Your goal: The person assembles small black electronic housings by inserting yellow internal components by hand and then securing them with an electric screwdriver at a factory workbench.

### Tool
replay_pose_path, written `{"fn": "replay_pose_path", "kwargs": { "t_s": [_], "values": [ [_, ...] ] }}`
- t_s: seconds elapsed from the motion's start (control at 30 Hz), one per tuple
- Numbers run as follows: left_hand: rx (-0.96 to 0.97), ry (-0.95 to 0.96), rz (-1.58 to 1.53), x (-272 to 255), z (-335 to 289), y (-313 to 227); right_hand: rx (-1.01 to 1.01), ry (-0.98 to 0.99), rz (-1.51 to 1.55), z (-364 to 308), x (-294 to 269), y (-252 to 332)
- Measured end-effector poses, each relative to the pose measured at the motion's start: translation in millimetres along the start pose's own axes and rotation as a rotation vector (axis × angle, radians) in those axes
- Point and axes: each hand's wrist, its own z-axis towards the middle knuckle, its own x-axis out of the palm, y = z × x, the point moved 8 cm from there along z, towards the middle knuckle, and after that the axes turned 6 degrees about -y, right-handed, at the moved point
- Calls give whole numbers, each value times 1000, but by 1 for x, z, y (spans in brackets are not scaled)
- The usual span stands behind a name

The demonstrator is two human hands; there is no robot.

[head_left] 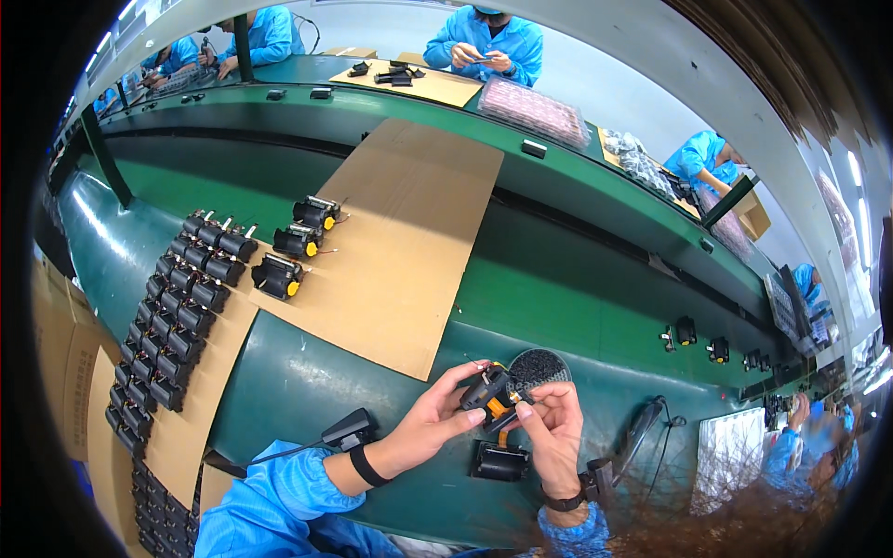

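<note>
Both hands, left hand [430,420] and right hand [553,437], pinch a boxy black-and-orange plastic motor [489,394] between fingertips.

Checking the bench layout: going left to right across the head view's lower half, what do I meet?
Rows of black cylindrical motor parts → three black parts with yellow caps on brown cardboard → left hand → small black-and-orange part → right hand.

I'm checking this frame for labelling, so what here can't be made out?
- Small black and orange part, head view: mostly covered by the left hand and right hand.
- Round black dish: contents too small to tell.
- Black block: top hidden by the hands.
- Lower right corner: blurred.
</note>
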Motion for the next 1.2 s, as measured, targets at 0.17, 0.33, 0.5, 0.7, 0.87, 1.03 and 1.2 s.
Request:
{"fn": "replay_pose_path", "kwargs": {
  "t_s": [0.17,0.33,0.5,0.7,0.87,1.03,1.2],
  "values": [
    [9,16,54,6,-7,-3,-4,11,4,-3,6,-5],
    [419,48,706,31,-7,-24,-5,-65,-52,-8,-13,-2],
    [421,-101,915,22,-21,-40,31,12,30,-2,7,-11],
    [49,-119,355,1,-12,1,-300,226,-492,-3,9,22],
    [-28,-157,303,-9,-16,19,-391,269,-558,-8,17,15],
    [22,-81,312,-8,-13,13,-410,274,-526,-7,20,17],
    [17,-119,457,2,-16,4,-414,261,-517,-6,15,13]
  ]
}}
